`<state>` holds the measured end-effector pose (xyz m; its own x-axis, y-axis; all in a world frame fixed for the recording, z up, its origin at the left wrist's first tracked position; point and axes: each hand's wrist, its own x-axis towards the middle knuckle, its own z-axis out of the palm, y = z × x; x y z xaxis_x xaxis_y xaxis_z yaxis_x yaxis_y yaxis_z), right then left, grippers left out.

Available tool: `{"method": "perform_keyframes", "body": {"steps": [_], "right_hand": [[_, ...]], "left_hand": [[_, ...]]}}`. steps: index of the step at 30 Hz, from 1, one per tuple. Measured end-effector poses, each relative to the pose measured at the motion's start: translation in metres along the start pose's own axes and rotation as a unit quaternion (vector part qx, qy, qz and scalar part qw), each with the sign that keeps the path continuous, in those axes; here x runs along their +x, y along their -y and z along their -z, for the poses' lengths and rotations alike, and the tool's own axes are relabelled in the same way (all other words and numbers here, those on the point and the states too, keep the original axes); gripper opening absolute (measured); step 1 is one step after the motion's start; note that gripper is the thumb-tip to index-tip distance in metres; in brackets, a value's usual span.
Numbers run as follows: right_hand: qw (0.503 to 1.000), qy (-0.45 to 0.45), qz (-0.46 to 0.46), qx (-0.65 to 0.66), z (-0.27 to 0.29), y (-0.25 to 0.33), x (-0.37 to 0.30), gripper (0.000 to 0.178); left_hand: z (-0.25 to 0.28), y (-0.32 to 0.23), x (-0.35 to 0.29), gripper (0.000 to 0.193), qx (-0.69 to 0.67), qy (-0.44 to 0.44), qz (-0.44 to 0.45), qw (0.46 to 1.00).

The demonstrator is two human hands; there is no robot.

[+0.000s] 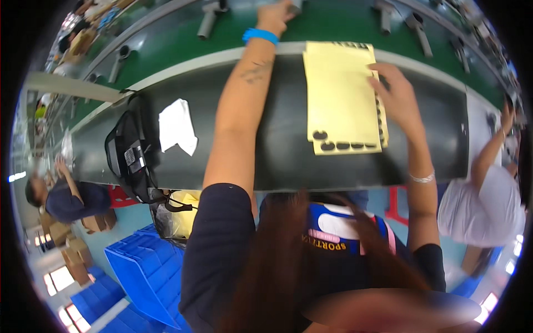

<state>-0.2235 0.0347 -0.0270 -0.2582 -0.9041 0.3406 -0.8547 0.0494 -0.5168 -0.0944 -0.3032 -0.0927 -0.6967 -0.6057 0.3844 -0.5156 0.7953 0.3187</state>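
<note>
My left arm, with a blue wristband, stretches across the dark worktable to the green conveyor. There my left hand [273,18] has its fingers closed around a grey tube-shaped part [297,5], mostly cut off by the top edge. Yellow sheets [341,94] lie in a slightly uneven stack on the table, with black oval stickers showing along the edges. Over the stack's upper right edge rests my right hand [397,95], fingers apart and fingertips at the top sheet. Nothing shows in its grasp.
More grey tube-shaped parts [208,21] lie along the green conveyor [327,25]. Left on the table are a crumpled white cloth [176,127] and a black bag [132,152]. Blue crates [147,272] stand on the floor at lower left. Other people work at both sides.
</note>
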Motion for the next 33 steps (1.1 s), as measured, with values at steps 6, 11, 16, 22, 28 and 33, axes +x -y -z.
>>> {"method": "perform_keyframes", "body": {"steps": [6,11,16,22,28,33], "right_hand": [[0.992,0.071,-0.040,0.092,-0.048,0.063,-0.071,0.023],[0.998,-0.020,-0.007,0.061,-0.068,0.083,-0.102,0.019],[0.996,-0.010,-0.031,0.087,-0.068,0.087,-0.111,0.017],[0.995,0.002,-0.043,0.089,-0.074,0.086,-0.108,0.016],[0.994,-0.012,-0.031,0.103,-0.072,0.085,-0.104,0.015],[0.950,0.009,-0.088,0.298,-0.058,0.082,-0.110,0.010]], "left_hand": [[-0.022,0.030,-0.001,0.017,-0.781,-0.031,0.318,0.536],[0.070,-0.032,-0.074,0.035,-0.420,-0.110,0.123,0.892],[0.123,-0.137,-0.147,0.039,-0.462,-0.209,-0.039,0.861],[0.105,-0.163,-0.191,0.038,-0.380,-0.121,-0.083,0.913],[0.104,-0.164,-0.182,0.042,-0.451,-0.155,-0.061,0.877],[0.102,-0.166,-0.189,0.040,-0.478,-0.119,-0.055,0.868]]}}
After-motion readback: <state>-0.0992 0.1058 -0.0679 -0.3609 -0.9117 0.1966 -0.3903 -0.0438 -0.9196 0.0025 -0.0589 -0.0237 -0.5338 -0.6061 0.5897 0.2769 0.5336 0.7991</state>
